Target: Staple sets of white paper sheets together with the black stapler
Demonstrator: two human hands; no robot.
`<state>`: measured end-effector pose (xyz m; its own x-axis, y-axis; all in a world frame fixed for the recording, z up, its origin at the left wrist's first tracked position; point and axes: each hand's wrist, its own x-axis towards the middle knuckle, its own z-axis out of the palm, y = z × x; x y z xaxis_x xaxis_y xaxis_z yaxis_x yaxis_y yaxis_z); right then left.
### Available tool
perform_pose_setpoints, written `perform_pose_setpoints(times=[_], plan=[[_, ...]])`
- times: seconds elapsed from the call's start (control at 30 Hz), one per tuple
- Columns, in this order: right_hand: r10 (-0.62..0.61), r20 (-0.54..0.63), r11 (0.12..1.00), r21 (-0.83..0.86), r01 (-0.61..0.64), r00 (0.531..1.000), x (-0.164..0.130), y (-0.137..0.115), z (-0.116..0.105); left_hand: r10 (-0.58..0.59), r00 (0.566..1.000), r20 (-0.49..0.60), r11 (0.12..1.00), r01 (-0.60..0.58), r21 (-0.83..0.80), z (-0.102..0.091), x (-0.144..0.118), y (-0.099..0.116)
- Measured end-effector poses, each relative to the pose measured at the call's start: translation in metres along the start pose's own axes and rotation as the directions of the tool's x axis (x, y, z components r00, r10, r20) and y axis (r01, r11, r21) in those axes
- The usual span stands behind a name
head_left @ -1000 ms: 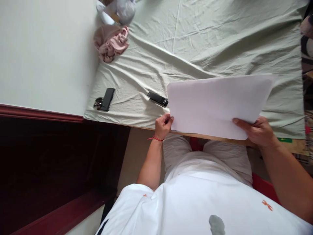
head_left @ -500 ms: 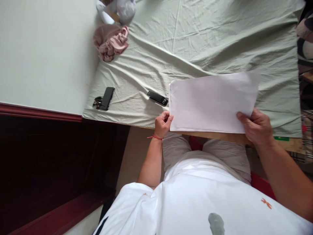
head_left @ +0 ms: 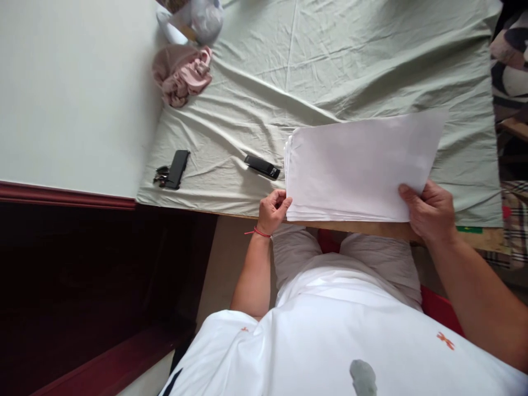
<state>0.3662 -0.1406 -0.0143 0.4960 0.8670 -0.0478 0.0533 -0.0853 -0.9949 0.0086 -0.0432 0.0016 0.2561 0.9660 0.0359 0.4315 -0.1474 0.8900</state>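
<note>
A stack of white paper sheets (head_left: 358, 165) is clamped at its near corners by the left hand (head_left: 273, 210) and right hand (head_left: 431, 212), above the green-sheeted counter (head_left: 330, 60); a black rectangular remote (head_left: 262, 166) lies at nine o'clock of the stack.

1. Paper stack (head_left: 358, 165) is held over the near edge of the sheet (head_left: 330, 66), which is spread over the table (head_left: 482, 240).
2. Left hand (head_left: 273, 210) is at the stack's near left corner; right hand (head_left: 429, 212) at its near right corner.
3. Stapler (head_left: 262, 166) lies on the sheet, just left of the stack.
4. Phone (head_left: 177, 169) lies farther left, near the sheet's left edge.
5. Cloth (head_left: 181, 74) lies at the far left.
</note>
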Motion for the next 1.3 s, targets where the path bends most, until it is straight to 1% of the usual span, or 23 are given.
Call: perform_pose_setpoints(times=[0.07,0.1,0.23,0.3,0.37,0.47,0.53,0.6,0.7,0.8,0.87,0.93,1.03,1.1,1.17,1.3], plan=[[-0.011,-0.008,1.000,0.018,0.011,1.000,0.000,0.001,0.000,0.012,0.999,0.037,1.000,-0.011,-0.015,-0.001,-0.001,0.001],[-0.013,-0.011,1.000,0.024,0.013,1.000,0.000,0.001,0.000,0.012,0.999,0.035,1.000,-0.012,-0.013,-0.001,-0.001,0.002],[0.000,-0.015,1.000,0.022,0.001,1.000,0.000,0.003,0.000,0.005,0.999,-0.053,0.999,-0.003,0.049,0.004,0.000,0.003],[0.001,-0.013,1.000,0.013,-0.001,1.000,0.000,0.003,0.000,0.008,0.997,-0.078,0.998,-0.002,0.070,0.005,0.001,0.004],[-0.001,-0.016,1.000,0.010,0.002,1.000,0.000,0.003,0.001,0.010,0.998,-0.063,0.998,-0.006,0.060,0.004,0.001,0.004],[-0.006,-0.046,1.000,0.020,0.007,0.999,0.000,0.002,0.002,0.012,1.000,0.018,1.000,-0.012,0.010,-0.001,0.000,0.005],[-0.018,-0.050,0.998,0.061,0.021,0.999,0.000,0.002,0.002,0.011,0.997,0.072,1.000,-0.009,-0.018,-0.004,-0.002,0.005],[-0.041,-0.034,0.993,0.109,0.045,0.999,0.001,0.003,0.002,0.008,0.996,0.093,0.999,-0.005,-0.032,-0.005,-0.002,0.005],[-0.067,-0.034,0.991,0.111,0.070,0.997,0.002,0.007,0.001,-0.005,0.998,0.060,0.999,0.007,-0.036,-0.003,-0.001,0.004],[-0.061,-0.050,0.994,0.086,0.065,0.997,0.004,0.011,0.000,-0.018,1.000,0.018,1.000,0.018,-0.014,0.001,0.001,0.004],[-0.051,-0.049,0.993,0.101,0.055,0.998,0.004,0.013,-0.001,-0.014,1.000,0.005,1.000,0.014,0.003,0.000,0.001,0.004],[-0.053,-0.047,0.990,0.131,0.059,0.997,0.004,0.013,0.000,-0.002,1.000,0.023,1.000,0.003,-0.006,-0.002,0.001,0.003],[-0.069,-0.043,0.984,0.160,0.075,0.997,0.004,0.011,0.001,0.011,0.994,0.106,0.997,-0.004,-0.071,-0.006,-0.001,0.002],[-0.070,-0.043,0.985,0.155,0.076,0.997,0.004,0.010,0.001,0.014,0.990,0.138,0.995,0.000,-0.101,-0.008,-0.002,0.002],[-0.067,-0.048,0.988,0.136,0.073,0.997,0.004,0.011,0.001,0.011,0.992,0.124,0.995,0.001,-0.097,-0.007,-0.002,0.002],[-0.066,-0.060,0.992,0.104,0.072,0.996,0.005,0.011,0.000,0.012,0.998,0.062,0.999,-0.009,-0.047,-0.004,-0.001,0.001]])
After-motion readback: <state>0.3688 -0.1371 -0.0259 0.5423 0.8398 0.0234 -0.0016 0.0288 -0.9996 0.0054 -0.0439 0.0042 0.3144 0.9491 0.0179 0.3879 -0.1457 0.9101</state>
